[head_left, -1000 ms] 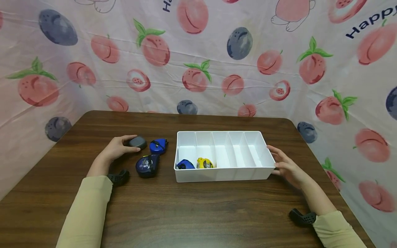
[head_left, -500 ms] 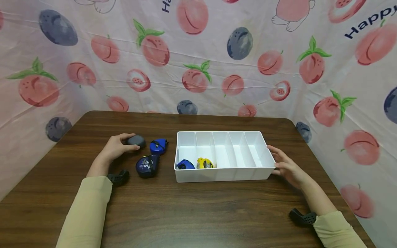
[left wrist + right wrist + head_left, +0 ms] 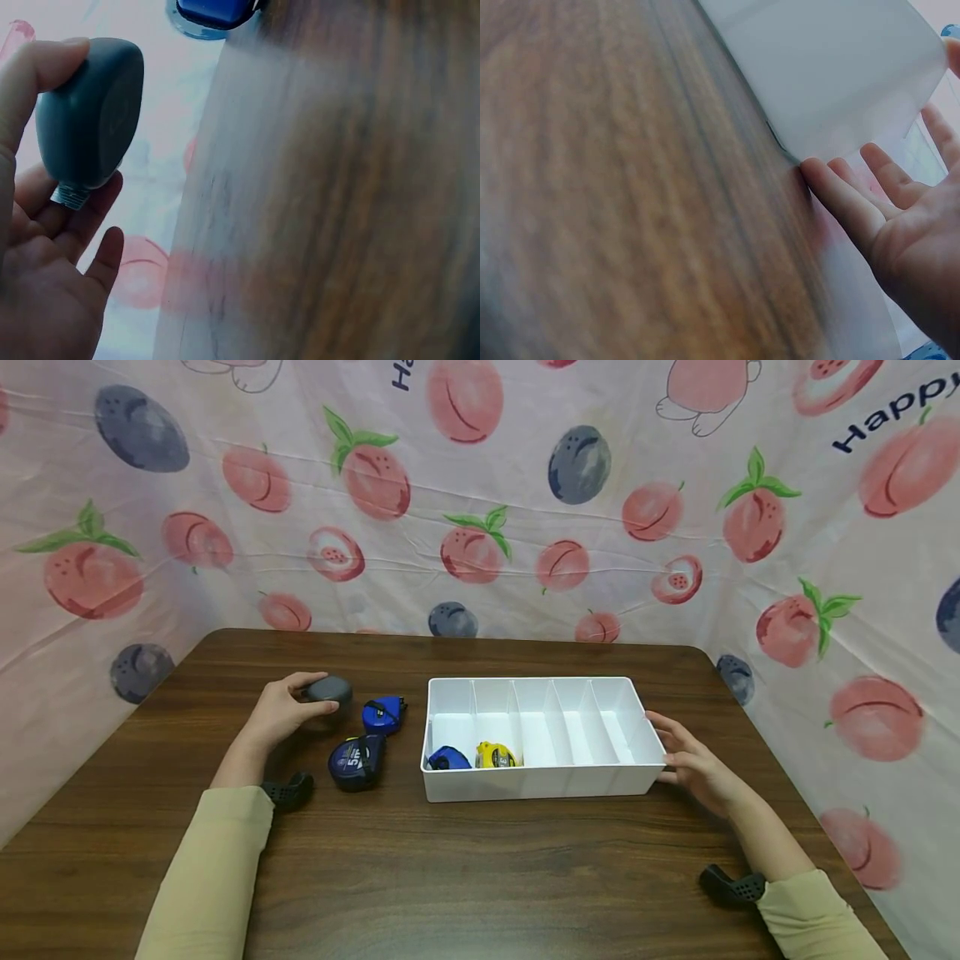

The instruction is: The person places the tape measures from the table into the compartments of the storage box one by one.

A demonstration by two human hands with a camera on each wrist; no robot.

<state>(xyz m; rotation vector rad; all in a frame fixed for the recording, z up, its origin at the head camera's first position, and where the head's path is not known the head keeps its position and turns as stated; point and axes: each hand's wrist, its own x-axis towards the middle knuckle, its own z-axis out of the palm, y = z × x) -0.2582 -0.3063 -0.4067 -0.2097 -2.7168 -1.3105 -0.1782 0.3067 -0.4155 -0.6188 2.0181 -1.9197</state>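
Between the thumb and fingers of my left hand [image 3: 281,710], a dark grey, rounded tape measure [image 3: 330,690] is pinched a little above the table. The left wrist view shows a short ridged tip [image 3: 71,195] at the lower end of this tape measure [image 3: 94,112]. Just to its right lie a blue tape measure [image 3: 382,715] and a dark navy one [image 3: 356,763] marked 5m. Fairly straight fingers of my right hand [image 3: 699,768] touch the right end of a white divided box [image 3: 543,782]. Inside are a blue tape measure [image 3: 448,758] and a yellow one [image 3: 496,755], in the two leftmost compartments.
Everything stands on a brown wooden table [image 3: 480,877]. A fruit-printed cloth [image 3: 510,460] hangs behind the table and at both sides. Thin white walls divide the box into several compartments.
My left hand has raised the dark grey tape measure slightly off the table. My right hand, the box and the other tape measures stay where they were.
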